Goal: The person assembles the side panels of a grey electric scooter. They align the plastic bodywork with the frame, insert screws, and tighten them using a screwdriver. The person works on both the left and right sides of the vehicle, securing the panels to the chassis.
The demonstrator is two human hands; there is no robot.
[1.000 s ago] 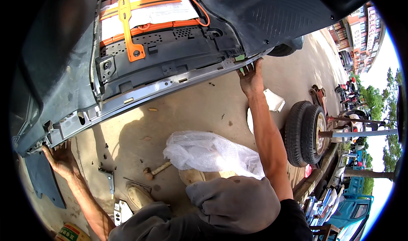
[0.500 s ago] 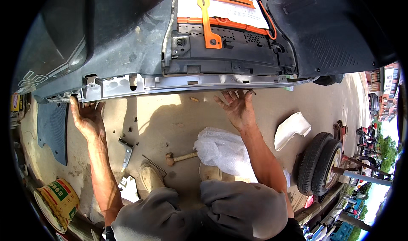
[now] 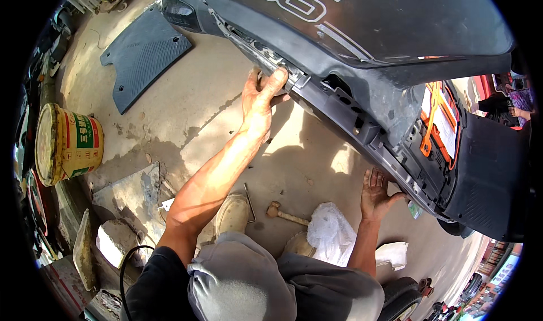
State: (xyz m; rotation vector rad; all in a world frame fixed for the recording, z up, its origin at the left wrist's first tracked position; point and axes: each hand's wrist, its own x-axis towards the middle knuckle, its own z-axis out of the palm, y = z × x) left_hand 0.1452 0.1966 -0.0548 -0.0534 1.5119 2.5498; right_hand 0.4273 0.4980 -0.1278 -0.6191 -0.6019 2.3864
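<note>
A dark scooter (image 3: 396, 21) stands before me, with a long side trim strip (image 3: 335, 114) along its lower edge. My left hand (image 3: 259, 103) grips the left part of this strip, thumb on top and fingers curled underneath. Farther right, below the strip, my right hand (image 3: 376, 201) has its palm turned up. Its fingers are stretched and apart, with the fingertips and thumb close to the strip's underside; whether they touch I cannot tell. An orange strap (image 3: 433, 120) crosses the exposed compartment in the scooter's footwell.
A ribbed dark floor panel (image 3: 148, 60) lies at far left, above a yellow bucket (image 3: 73, 145). Near my boots are a hammer (image 3: 287, 213), a bent metal rod (image 3: 249, 202) and bubble wrap (image 3: 332, 236). A white piece (image 3: 392, 255) and tyres (image 3: 399, 298) lie to the right.
My view has swung left, toward the scooter's left end. My left hand has its thumb over the strip now. The right hand remains beneath the strip, fingers spread.
</note>
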